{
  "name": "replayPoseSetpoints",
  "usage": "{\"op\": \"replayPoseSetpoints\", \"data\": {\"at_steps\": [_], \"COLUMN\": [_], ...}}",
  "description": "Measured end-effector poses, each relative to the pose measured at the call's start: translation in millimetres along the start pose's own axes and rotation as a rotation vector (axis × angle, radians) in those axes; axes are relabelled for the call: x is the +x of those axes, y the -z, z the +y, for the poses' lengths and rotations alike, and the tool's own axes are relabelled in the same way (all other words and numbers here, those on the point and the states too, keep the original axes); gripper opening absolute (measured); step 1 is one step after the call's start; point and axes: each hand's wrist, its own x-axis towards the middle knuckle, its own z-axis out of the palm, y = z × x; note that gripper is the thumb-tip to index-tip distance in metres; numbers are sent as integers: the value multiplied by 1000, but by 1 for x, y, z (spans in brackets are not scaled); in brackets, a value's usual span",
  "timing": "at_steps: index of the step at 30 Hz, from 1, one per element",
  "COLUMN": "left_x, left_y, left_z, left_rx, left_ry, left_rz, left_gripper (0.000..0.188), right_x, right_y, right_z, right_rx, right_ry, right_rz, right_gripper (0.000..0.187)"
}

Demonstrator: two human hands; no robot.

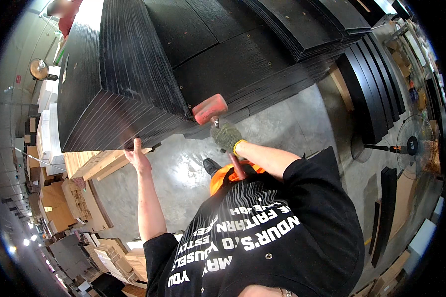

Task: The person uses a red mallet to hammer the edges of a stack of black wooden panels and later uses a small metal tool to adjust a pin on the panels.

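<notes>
My right hand [226,137], in a dark green knit glove with a yellow cuff, is closed around a mallet. The mallet's red, worn head [210,109] is up beside the near corner of a stack of black boards [141,59]; its reddish handle points back toward my body. I cannot tell whether the head touches the boards. My left hand [139,157] is bare and at the lower front edge of the same stack. One digit stretches up against the board edges; its other fingers are partly hidden. More flat black panels [223,59] lie stacked just right of these boards.
Light wooden beams [101,166] show under the stack. Long black boards [366,89] stand at the right, near a floor fan [412,146]. Another person [67,17] in red is at the far upper left. Cardboard pieces [111,260] are piled at the lower left.
</notes>
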Motion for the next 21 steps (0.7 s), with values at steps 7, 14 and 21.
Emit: {"op": "replayPoseSetpoints", "data": {"at_steps": [7, 14, 21], "left_x": [2, 4, 1], "left_y": [2, 5, 4], "left_z": [-5, -10, -7], "left_rx": [-12, -9, -40], "left_ry": [63, 74, 28], "left_rz": [36, 49, 17], "left_gripper": [60, 66, 54], "right_x": [-6, 3, 12], "right_y": [5, -22, -27], "right_z": [10, 42, 51], "right_rx": [-530, -399, -512], "right_ry": [343, 493, 599], "right_rz": [-142, 205, 127], "right_gripper": [21, 23, 24]}}
